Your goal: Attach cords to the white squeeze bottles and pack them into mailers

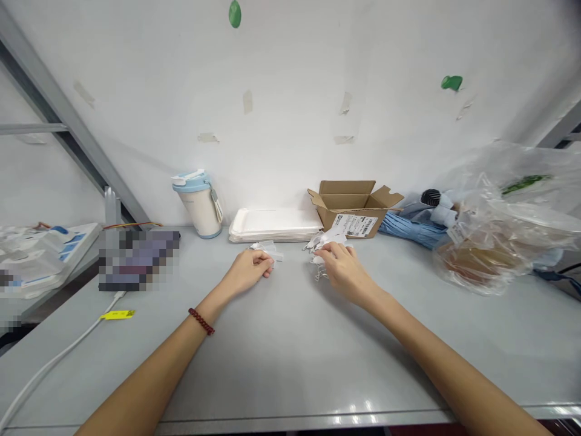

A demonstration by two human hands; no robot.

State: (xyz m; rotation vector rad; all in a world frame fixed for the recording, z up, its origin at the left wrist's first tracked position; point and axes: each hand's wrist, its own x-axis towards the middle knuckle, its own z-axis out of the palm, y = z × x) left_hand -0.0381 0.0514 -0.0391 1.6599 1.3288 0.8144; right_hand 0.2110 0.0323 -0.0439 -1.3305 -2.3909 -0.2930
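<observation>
My left hand (249, 270) rests low over the grey table, its fingers curled and pressed together. Just beyond it lie small clear-and-white plastic pieces (269, 248); whether the fingertips hold anything is hidden. My right hand (344, 270) reaches to a small heap of white tags (333, 237) with thin loops of string (319, 272). Thumb and fingers are pinched at the near left side of that heap, apparently on a tag. The heap sits against the front of an open cardboard box (347, 203).
A stack of white padded envelopes (275, 224) stands by the wall, beside a cream cup with a blue lid (198, 203). Blue cord (415, 229) and a clear plastic bag (490, 248) lie right. A phone (143, 260) with a white cable (63, 354) is left.
</observation>
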